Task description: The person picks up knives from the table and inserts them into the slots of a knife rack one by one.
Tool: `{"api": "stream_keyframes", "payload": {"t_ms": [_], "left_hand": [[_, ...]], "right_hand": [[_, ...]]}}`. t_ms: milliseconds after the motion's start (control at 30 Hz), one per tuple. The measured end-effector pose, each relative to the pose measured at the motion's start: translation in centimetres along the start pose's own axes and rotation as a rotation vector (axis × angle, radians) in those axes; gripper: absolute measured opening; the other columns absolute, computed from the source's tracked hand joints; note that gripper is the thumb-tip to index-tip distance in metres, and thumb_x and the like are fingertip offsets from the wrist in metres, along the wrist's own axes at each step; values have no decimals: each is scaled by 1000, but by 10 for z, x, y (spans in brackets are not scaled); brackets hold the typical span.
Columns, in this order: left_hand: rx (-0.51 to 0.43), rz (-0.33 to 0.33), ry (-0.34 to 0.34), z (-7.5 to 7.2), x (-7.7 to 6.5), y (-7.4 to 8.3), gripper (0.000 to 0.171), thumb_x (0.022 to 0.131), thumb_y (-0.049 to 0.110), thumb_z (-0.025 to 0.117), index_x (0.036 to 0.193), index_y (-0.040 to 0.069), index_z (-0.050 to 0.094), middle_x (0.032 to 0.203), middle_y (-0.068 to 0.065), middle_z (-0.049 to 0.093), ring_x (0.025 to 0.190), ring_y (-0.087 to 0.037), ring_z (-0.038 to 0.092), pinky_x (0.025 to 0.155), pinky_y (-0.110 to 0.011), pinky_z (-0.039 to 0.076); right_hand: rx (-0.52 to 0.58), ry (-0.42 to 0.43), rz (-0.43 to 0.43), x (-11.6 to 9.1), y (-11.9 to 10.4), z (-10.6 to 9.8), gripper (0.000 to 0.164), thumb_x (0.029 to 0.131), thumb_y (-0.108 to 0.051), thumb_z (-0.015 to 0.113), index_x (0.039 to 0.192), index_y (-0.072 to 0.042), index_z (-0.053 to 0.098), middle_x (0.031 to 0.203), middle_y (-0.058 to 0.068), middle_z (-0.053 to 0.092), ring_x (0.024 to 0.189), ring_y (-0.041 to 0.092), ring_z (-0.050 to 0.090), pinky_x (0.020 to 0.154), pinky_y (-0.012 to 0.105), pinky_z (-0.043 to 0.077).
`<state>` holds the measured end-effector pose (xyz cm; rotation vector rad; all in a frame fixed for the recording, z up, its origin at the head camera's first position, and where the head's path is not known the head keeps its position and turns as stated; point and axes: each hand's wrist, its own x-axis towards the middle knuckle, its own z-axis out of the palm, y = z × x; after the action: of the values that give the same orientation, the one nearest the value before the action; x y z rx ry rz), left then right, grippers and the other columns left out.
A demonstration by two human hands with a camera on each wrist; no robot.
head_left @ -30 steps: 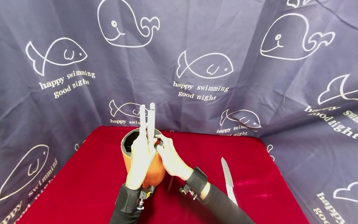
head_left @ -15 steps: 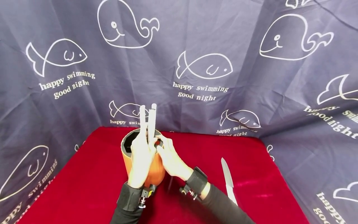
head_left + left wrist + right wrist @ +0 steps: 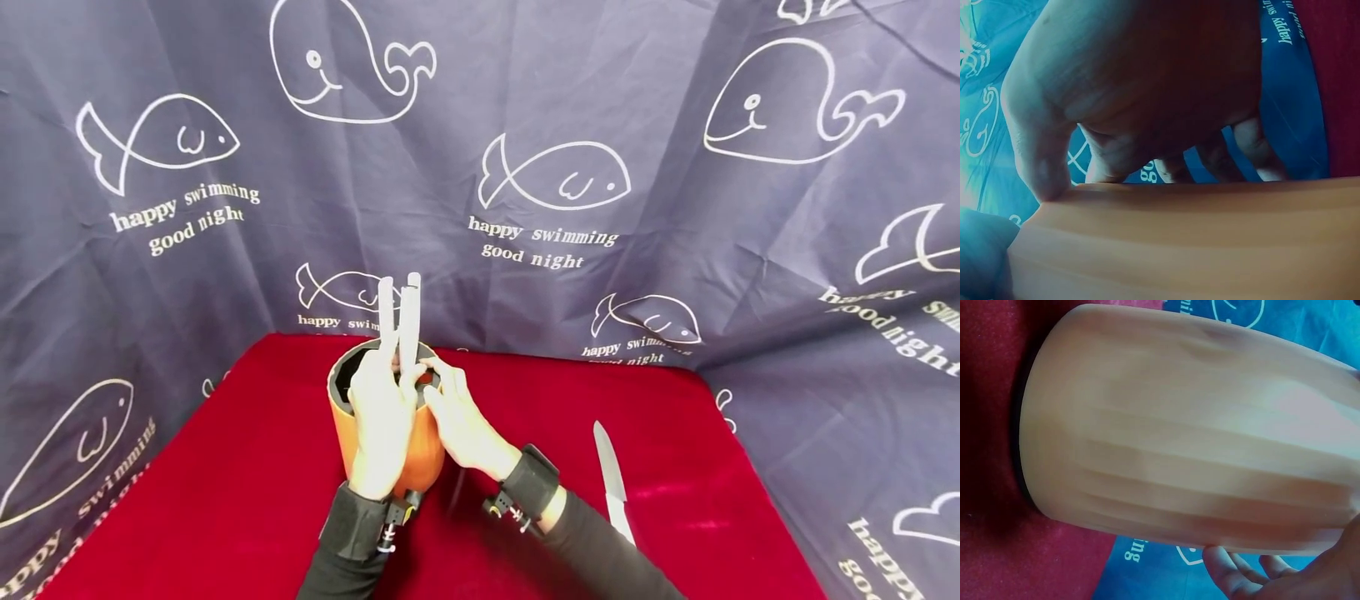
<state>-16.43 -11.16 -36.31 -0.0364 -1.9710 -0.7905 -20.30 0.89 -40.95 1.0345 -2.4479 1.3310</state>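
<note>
An orange knife holder (image 3: 425,454) with a dark inside stands upright on the red cloth, left of centre in the head view. White handles (image 3: 409,327) stick up out of its opening. My left hand (image 3: 382,421) lies over the opening beside these handles. In the left wrist view its fingers reach down behind the holder's rim (image 3: 1197,237), and their tips are hidden. My right hand (image 3: 468,425) grips the holder's right rim, with fingers on the far side and thumb nearer. A small red patch (image 3: 426,377) shows between the hands inside the rim.
A knife (image 3: 613,477) with a white handle lies on the red cloth (image 3: 697,450) to the right, its blade pointing away. A dark blue curtain (image 3: 420,192) with white fish and whale drawings hangs behind and at both sides.
My left hand has shifted slightly, and the white handles lean a little further right. My right hand keeps its place on the rim. The head view has moved slightly.
</note>
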Motion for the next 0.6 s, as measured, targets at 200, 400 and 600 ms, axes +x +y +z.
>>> {"api": "stream_keyframes", "payload": {"t_ms": [200, 400, 600], "left_hand": [[-98, -66, -7, 1, -2, 1, 30, 88, 5, 74, 116, -2, 66, 96, -19, 70, 90, -35, 68, 84, -47, 55], [-72, -123, -24, 1, -1, 2, 43, 85, 13, 79, 120, -2, 58, 105, -18, 64, 93, -32, 66, 85, -45, 55], [-22, -140, 16, 0, -1, 5, 51, 83, 21, 81, 122, -1, 57, 106, -19, 61, 98, -34, 62, 85, -48, 52]], "right_hand": [[15, -17, 36, -1, 2, -2, 51, 106, -18, 36, 156, -10, 29, 158, 12, 33, 140, 28, 35, 117, 45, 39], [-14, -38, 26, 1, 1, -3, 55, 109, -23, 33, 161, -13, 21, 165, 7, 26, 144, 28, 31, 121, 45, 35], [-47, -25, 30, -1, -3, -7, 54, 109, -28, 38, 159, -11, 26, 157, 13, 35, 139, 29, 36, 117, 44, 40]]}}
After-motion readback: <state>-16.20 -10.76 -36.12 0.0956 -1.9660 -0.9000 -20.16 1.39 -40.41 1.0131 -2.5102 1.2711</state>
